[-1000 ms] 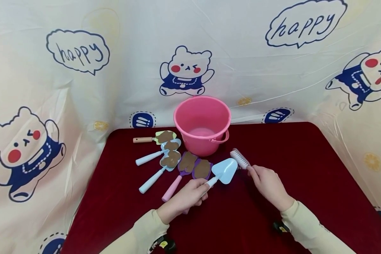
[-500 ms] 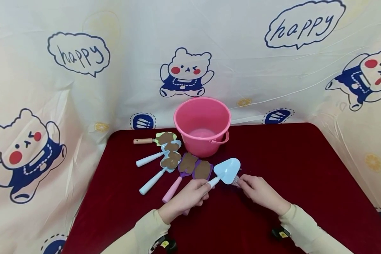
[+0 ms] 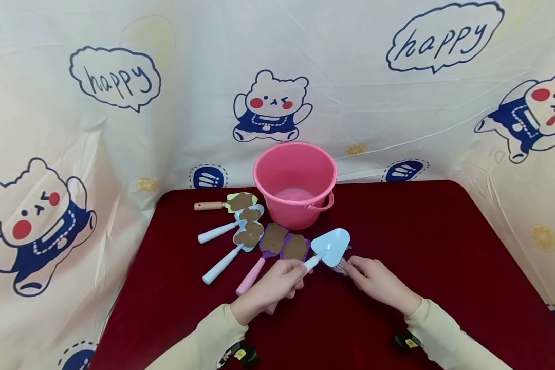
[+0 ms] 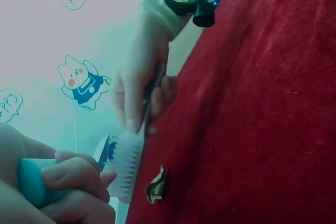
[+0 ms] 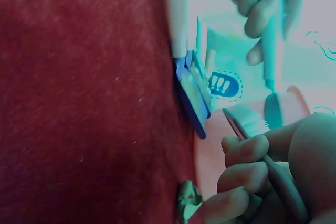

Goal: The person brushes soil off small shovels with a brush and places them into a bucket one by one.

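The table (image 3: 425, 226) was dark red, the bucket (image 3: 292, 211) near its far edge pink, the trowel (image 3: 331, 246) light blue, the curtain (image 3: 199, 108) bear-patterned.

Free to slide right of the right fingers (image 3: 362, 264), over bare red surface (image 3: 462, 257) — but barred at back centre by the pink bucket (image 3: 293, 217), leftward by five fanned trowels (image 3: 223, 264), and toward the left fingers (image 3: 297, 273) by brush (image 4: 127, 169) and held blue trowel (image 3: 331, 246).

A pink bucket (image 3: 293, 217) with a side handle (image 3: 322, 202) stands upright near the middle of the head view, on a dark red worktop (image 3: 425, 231). Behind it hangs a pale backdrop (image 3: 365, 103) printed with winking bears (image 3: 272, 119), "happy" speech bubbles (image 3: 115, 79) and orange slices (image 3: 148, 185). A small crumpled scrap (image 4: 153, 192) shows at the lower middle of the left wrist view.
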Demonstrator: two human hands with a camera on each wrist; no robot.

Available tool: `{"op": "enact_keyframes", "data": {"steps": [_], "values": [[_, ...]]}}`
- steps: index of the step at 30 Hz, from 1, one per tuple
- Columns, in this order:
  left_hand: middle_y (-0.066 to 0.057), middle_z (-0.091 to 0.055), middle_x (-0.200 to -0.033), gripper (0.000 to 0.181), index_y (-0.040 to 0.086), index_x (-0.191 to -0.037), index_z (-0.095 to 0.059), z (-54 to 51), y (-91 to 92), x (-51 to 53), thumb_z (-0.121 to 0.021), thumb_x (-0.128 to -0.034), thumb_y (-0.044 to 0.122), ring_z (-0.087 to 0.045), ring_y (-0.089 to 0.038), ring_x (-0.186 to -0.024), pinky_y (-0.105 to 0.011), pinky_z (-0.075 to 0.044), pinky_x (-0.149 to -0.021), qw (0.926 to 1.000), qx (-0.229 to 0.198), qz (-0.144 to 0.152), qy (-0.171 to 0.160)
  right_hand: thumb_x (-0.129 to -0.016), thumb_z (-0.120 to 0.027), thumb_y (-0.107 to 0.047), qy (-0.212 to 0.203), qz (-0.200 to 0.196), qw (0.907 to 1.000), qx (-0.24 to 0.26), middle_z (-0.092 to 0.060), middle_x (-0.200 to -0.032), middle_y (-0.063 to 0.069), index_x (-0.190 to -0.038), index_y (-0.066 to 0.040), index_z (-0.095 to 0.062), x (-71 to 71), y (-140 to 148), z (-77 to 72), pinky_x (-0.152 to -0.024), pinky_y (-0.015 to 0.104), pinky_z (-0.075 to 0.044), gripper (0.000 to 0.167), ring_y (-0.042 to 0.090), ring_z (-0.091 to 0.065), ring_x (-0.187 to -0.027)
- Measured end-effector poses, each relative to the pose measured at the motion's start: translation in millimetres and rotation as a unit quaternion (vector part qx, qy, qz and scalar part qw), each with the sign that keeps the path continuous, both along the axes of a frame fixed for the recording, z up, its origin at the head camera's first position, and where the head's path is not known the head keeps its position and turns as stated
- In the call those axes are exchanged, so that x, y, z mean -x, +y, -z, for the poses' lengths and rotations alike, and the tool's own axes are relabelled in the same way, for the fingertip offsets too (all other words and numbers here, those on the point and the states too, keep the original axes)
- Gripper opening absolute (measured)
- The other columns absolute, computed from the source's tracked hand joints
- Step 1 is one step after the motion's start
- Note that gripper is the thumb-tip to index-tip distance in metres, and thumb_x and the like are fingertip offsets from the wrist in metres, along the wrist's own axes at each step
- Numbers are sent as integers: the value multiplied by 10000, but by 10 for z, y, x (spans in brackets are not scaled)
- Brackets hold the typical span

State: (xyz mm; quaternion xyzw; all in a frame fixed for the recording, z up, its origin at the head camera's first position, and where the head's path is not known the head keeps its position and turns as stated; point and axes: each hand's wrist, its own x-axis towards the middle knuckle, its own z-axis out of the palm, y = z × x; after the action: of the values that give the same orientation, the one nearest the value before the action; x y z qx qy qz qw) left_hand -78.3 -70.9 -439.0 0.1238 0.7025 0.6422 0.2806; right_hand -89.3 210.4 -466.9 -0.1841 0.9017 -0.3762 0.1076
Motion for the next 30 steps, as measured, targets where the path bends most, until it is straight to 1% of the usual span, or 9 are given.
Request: {"op": "enact_keyframes", "data": {"steps": [2, 4, 8, 11, 18, 21, 23, 26, 30], "values": [[-3, -437, -676, 324, -146, -1158, -571, 11, 0, -6, -423, -1113, 138, -271, -74, -484, -210, -263, -459, 9999, 55, 84, 29, -1097, -546, -236, -139, -39, 9999, 44, -498, -612, -111, -921, -108, -667, 0, -7, -21, -502, 245, -434, 249, 33, -456, -523], [-1, -440, -681, 326, -139, -1162, -568, 17, 1, -8, -419, -1117, 147, -273, -77, -483, -213, -261, -456, 9998, 126, 148, 63, -1095, -551, -236, -147, 34, 9999, 40, -495, -598, -102, -907, -99, -662, 19, 6, -69, -500, 251, -429, 258, 46, -451, -515], [-5, -440, -688, 321, -123, -1148, -570, 4, 7, -1, -411, -1118, 154, -280, -84, -485, -218, -259, -454, 9996, 230, 142, 114, -1093, -557, -242, -35, 334, 9994, -6, -500, -603, -73, -909, -85, -650, 93, 67, -157, -494, 257, -413, 259, 75, -445, -515], [-7, -444, -686, 316, -125, -1144, -575, -2, 9, 4, -410, -1115, 143, -294, -81, -488, -214, -271, -459, 9996, 250, 57, 151, -1095, -553, -248, -40, 448, 9990, 21, -499, -606, -62, -911, -75, -640, 112, 89, -159, -489, 257, -401, 268, 83, -438, -514], [-9, -452, -683, 296, -88, -1109, -587, 17, 5, 11, -404, -1116, 145, -335, -86, -503, -210, -297, -468, 9992, 279, -143, 239, -1094, -553, -236, -394, -168, 9991, -27, -486, -586, -104, -923, -82, -662, 51, 45, -94, -516, 250, -427, 255, 46, -449, -512], [-3, -455, -686, 303, -94, -1118, -581, 34, 11, 10, -409, -1118, 155, -339, -85, -499, -214, -292, -466, 9992, 310, -94, 238, -1091, -557, -236, -398, -204, 9990, 60, -491, -586, -102, -933, -74, -671, 55, 39, -120, -510, 251, -425, 253, 48, -451, -511], [-2, -458, -690, 314, -103, -1132, -576, 40, 8, 4, -410, -1121, 163, -340, -86, -494, -217, -288, -460, 9992, 322, -38, 224, -1089, -559, -228, -356, -112, 9992, 123, -495, -590, -91, -934, -68, -671, 73, 52, -144, -500, 252, -419, 250, 55, -450, -510], [2, -457, -693, 320, -106, -1123, -571, 45, 2, -3, -411, -1124, 172, -339, -86, -492, -218, -284, -455, 9992, 344, 38, 216, -1088, -561, -220, -180, 201, 9995, 177, -497, -597, -70, -928, -62, -663, 116, 99, -168, -483, 253, -404, 247, 70, -444, -506], [-3, -459, -689, 324, -114, -1098, -575, 35, -8, -3, -420, -1119, 169, -345, -86, -494, -220, -292, -459, 9988, 384, 21, 309, -1094, -554, -240, 1, 566, 9980, 268, -498, -602, -44, -923, -57, -645, 155, 135, -156, -479, 259, -394, 266, 87, -439, -504]]}}
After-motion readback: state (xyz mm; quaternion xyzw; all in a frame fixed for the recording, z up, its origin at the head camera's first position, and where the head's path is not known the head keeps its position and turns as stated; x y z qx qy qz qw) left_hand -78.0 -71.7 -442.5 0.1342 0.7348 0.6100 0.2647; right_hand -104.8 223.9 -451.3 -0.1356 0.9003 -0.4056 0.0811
